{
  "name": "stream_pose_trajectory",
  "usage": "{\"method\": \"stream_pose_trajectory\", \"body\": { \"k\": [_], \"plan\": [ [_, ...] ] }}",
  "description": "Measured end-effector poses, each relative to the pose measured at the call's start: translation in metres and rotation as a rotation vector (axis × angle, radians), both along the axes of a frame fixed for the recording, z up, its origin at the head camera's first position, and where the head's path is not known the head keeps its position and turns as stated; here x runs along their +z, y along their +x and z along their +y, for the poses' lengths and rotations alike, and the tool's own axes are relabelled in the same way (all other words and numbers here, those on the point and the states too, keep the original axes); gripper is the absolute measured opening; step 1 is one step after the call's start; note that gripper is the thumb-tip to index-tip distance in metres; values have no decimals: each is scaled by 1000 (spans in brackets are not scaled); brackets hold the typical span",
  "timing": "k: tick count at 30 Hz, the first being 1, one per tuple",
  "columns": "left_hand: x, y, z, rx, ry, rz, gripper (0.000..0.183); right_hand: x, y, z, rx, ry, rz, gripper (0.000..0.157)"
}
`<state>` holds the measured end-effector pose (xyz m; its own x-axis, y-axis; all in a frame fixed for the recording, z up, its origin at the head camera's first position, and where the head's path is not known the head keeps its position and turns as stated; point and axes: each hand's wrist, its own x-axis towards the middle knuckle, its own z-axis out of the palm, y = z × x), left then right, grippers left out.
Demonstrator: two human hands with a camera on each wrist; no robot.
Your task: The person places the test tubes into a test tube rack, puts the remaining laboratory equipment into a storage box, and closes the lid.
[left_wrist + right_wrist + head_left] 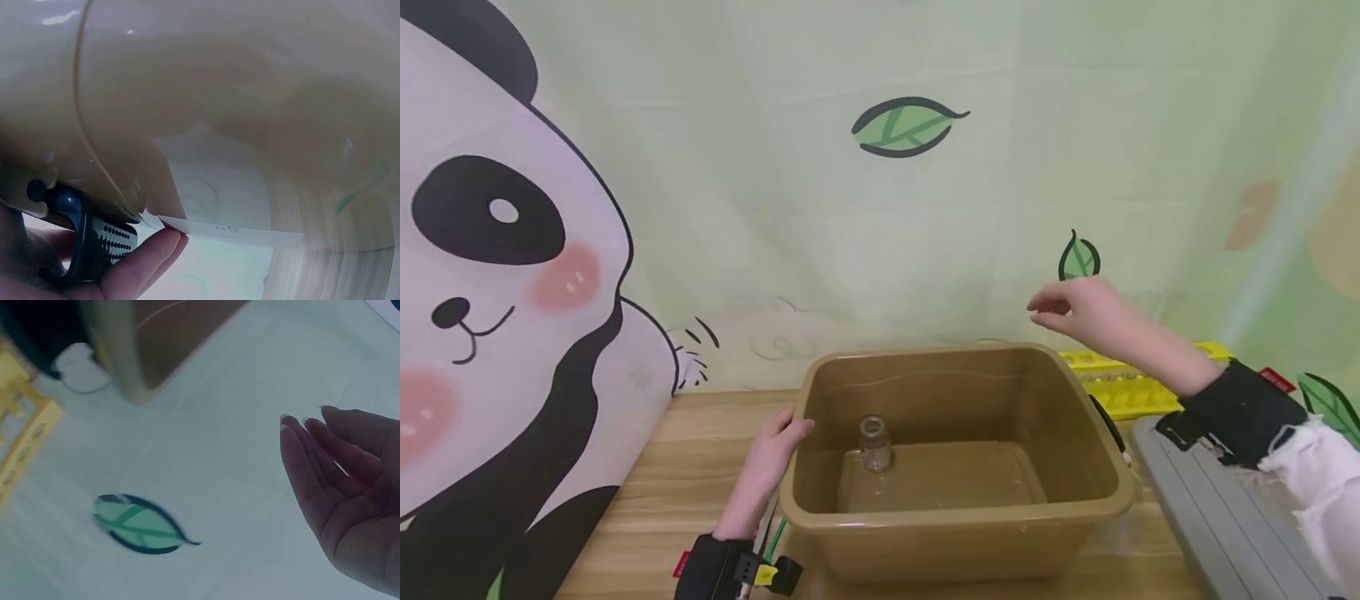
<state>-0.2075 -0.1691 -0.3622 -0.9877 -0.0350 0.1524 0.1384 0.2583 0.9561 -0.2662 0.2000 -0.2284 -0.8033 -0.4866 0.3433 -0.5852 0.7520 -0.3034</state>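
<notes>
A brown plastic basin (955,521) stands on the wooden table, with a small clear glass jar (875,446) inside near its left wall. My left hand (775,442) holds the basin's left side, thumb at the rim. In the left wrist view its fingers (140,262) curl by a black handle-like piece (81,231) with a perforated part; just how they grip it is partly hidden. My right hand (1078,308) is raised above the basin's back right corner. Its fingers (300,456) are loosely bent toward the thumb, and nothing is between them.
A yellow plastic rack (1120,392) lies behind the basin's right side. A grey ridged board (1225,508) sits at the right. Behind the table (685,450) hangs a pale green cloth (760,208) printed with a panda and leaves.
</notes>
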Motion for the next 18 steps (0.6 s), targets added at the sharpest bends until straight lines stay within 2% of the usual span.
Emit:
{"method": "stream_pose_trajectory", "body": {
  "k": [9,15,18],
  "plan": [
    [1,5,-6,13,9,0,34,-34,6,51,-120,-2,-91,21],
    [1,6,-7,16,6,16,34,-67,3,76,-159,43,-117,18],
    [0,6,-7,10,15,24,33,-84,2,83,-159,66,-169,17]
  ]
}}
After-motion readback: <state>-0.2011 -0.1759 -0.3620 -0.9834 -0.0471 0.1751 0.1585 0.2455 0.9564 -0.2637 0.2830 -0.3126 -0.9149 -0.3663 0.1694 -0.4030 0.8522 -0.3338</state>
